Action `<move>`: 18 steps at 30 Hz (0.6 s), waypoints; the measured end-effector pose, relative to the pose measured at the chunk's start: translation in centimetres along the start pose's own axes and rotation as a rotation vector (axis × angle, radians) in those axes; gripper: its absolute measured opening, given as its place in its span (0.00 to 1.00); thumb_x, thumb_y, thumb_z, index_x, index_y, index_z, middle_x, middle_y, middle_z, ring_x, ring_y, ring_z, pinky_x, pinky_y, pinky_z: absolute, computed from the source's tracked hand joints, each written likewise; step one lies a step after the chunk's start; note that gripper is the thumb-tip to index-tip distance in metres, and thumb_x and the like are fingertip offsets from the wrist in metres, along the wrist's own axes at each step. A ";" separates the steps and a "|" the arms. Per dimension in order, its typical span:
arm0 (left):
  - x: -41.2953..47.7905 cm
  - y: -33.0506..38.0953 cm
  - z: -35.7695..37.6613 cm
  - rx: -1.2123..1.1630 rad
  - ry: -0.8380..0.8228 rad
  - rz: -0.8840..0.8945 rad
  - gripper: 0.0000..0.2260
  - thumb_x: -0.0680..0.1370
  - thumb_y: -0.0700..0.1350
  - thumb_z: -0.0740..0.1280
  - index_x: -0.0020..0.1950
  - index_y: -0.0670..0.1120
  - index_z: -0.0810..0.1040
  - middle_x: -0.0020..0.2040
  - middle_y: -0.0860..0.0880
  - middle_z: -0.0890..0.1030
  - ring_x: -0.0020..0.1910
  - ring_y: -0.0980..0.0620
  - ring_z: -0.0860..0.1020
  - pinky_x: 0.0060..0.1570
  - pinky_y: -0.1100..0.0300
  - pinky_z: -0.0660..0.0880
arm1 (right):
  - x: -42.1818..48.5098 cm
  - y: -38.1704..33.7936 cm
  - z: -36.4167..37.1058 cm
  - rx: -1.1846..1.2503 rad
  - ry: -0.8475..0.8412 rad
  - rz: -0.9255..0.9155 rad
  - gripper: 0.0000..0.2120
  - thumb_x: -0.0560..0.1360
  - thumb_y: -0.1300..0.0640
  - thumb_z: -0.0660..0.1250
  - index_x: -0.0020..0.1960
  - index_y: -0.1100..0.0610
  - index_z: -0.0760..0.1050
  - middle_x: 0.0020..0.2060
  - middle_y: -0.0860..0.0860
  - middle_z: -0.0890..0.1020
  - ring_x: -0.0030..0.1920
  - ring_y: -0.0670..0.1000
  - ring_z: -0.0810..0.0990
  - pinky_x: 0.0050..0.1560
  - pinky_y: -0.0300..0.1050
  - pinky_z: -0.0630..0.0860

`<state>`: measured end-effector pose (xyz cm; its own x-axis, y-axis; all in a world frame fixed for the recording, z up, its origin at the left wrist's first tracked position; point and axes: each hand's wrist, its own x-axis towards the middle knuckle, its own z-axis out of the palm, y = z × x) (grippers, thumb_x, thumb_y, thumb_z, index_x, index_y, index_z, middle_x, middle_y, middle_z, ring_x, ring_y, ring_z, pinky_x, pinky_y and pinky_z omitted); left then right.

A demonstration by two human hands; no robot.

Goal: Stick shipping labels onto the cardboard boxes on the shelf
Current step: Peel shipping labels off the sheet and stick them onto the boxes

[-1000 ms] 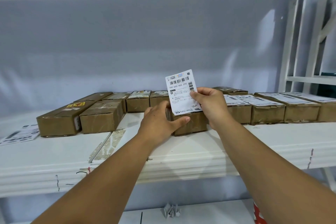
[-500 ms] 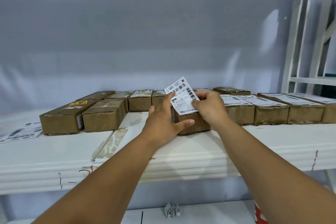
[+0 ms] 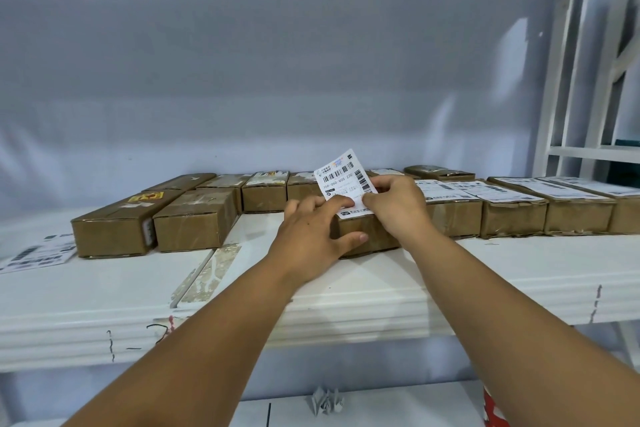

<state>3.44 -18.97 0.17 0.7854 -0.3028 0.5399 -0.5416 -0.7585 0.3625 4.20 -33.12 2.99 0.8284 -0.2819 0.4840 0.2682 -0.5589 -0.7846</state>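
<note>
The label [image 3: 341, 180], upright before, now tips onto the box [image 3: 377, 236]; left hand [image 3: 311, 239] clasps the box, right hand [image 3: 398, 208] pinches the label's 3 o'clock edge.

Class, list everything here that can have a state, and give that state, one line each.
shipping label, near end on the middle box, far end lifted
middle box, closed, held by left hand
left hand, grips middle box, fingers on label
right hand, pinches label's right edge
right boxes, closed, labelled on top
front-left boxes, closed, no shipping label seen
loose label sheets, flat on shelf
</note>
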 end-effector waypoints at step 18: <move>-0.3 0.2 -0.3 0.009 -0.053 -0.036 0.23 0.74 0.62 0.64 0.69 0.64 0.65 0.71 0.52 0.62 0.69 0.50 0.54 0.65 0.60 0.56 | 0.4 0.5 0.1 0.073 -0.064 -0.004 0.09 0.73 0.63 0.64 0.43 0.50 0.80 0.38 0.41 0.77 0.46 0.47 0.75 0.46 0.39 0.67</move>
<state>3.02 -18.85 0.26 0.8195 -0.3049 0.4852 -0.5099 -0.7744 0.3746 4.70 -33.43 2.73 0.8562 -0.2282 0.4636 0.3051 -0.5007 -0.8101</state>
